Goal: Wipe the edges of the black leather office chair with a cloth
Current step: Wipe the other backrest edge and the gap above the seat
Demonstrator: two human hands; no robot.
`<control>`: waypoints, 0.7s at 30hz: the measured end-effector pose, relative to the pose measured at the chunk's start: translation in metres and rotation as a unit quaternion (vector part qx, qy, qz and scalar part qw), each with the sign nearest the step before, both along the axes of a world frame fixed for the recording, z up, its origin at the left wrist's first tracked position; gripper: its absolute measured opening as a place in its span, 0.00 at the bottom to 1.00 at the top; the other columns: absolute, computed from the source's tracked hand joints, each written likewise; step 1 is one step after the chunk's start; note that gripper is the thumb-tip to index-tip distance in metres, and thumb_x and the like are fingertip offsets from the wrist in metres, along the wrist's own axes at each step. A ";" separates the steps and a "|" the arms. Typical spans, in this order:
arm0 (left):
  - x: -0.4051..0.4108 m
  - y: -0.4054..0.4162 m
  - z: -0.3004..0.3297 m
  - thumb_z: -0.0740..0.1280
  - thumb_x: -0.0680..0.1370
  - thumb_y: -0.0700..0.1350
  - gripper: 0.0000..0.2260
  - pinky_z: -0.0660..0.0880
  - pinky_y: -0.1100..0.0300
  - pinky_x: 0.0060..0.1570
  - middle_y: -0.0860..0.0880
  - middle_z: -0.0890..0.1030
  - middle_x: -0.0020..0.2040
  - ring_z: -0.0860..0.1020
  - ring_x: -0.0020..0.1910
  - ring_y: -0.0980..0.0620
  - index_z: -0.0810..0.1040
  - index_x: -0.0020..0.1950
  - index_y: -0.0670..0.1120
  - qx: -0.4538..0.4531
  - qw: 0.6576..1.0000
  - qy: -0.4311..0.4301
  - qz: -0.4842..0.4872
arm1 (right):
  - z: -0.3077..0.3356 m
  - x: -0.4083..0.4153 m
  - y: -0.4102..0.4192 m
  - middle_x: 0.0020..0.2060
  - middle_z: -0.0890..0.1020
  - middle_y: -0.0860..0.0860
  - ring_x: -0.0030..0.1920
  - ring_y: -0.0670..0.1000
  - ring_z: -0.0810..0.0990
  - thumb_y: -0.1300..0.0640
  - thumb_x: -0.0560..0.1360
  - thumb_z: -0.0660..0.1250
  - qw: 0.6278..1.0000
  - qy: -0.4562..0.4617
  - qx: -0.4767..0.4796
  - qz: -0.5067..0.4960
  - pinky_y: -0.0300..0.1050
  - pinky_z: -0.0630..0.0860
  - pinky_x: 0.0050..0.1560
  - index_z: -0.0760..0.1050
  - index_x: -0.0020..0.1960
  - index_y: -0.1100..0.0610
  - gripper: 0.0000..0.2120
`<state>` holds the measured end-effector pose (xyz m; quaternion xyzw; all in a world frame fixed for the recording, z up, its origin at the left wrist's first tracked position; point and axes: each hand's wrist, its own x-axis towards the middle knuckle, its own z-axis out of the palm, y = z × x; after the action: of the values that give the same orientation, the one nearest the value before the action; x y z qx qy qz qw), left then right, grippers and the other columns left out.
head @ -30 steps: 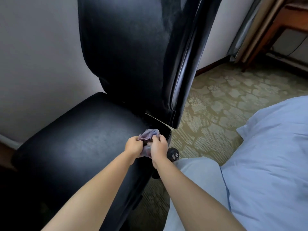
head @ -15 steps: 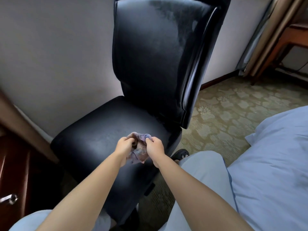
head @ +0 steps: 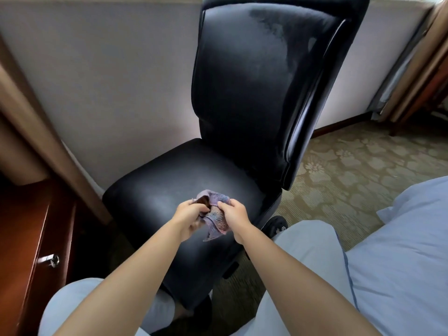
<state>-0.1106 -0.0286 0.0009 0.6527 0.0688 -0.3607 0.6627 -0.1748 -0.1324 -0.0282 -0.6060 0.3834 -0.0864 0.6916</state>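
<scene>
— Where are the two hands?

— Both reach forward from the bottom of the view, forearms bare and angled inward so the wrists end up close together. The left hand (head: 190, 214) sits slightly lower, knuckles up, fingers curled toward the palm and pinching a bunched cloth (head: 214, 214)

— And the right hand?

— The right hand (head: 234, 212) is just beside it, back of the hand facing up, fingers bent down and thumb tucked in, gripping the same cloth from the other side. The hands are not quite touching; the cloth fills the gap between them
</scene>
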 end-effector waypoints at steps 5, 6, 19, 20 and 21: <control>0.015 0.016 -0.007 0.62 0.74 0.24 0.12 0.76 0.64 0.36 0.44 0.78 0.43 0.76 0.39 0.51 0.76 0.42 0.41 0.054 0.998 -0.031 0.011 | 0.000 0.001 -0.002 0.48 0.78 0.54 0.49 0.54 0.77 0.58 0.79 0.59 0.993 0.054 -0.102 -0.013 0.46 0.73 0.49 0.73 0.52 0.59 0.07; 0.018 0.018 -0.008 0.62 0.74 0.24 0.12 0.77 0.63 0.36 0.43 0.78 0.44 0.76 0.40 0.51 0.76 0.42 0.40 0.068 0.998 -0.017 0.001 | -0.001 0.001 -0.001 0.47 0.77 0.53 0.49 0.54 0.76 0.57 0.80 0.58 0.991 0.060 -0.120 -0.005 0.46 0.72 0.49 0.73 0.52 0.59 0.07; 0.028 0.048 0.001 0.62 0.75 0.25 0.18 0.80 0.53 0.39 0.43 0.77 0.55 0.79 0.51 0.43 0.76 0.58 0.44 0.031 0.999 -0.041 -0.014 | 0.007 0.010 0.011 0.51 0.82 0.55 0.51 0.55 0.81 0.55 0.79 0.61 0.990 -0.025 0.137 0.038 0.50 0.79 0.51 0.77 0.53 0.54 0.07; 0.031 0.049 0.001 0.61 0.75 0.24 0.18 0.80 0.56 0.37 0.44 0.78 0.54 0.79 0.49 0.45 0.77 0.56 0.44 0.017 0.997 -0.080 -0.004 | 0.010 0.012 0.011 0.48 0.82 0.54 0.50 0.54 0.80 0.62 0.77 0.63 0.992 -0.053 0.103 0.048 0.47 0.78 0.49 0.78 0.51 0.54 0.07; 0.033 0.050 0.002 0.61 0.75 0.24 0.18 0.80 0.57 0.38 0.44 0.79 0.52 0.79 0.48 0.47 0.78 0.53 0.45 0.006 0.993 -0.121 -0.003 | 0.013 0.013 0.010 0.45 0.82 0.53 0.48 0.53 0.79 0.68 0.73 0.63 0.993 -0.078 0.078 0.047 0.43 0.76 0.48 0.78 0.49 0.54 0.11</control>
<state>-0.0776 0.0216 0.0025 0.6960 -0.0117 -0.2803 0.6610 -0.1622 -0.1222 -0.0157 -0.5589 0.3046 -0.0705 0.7680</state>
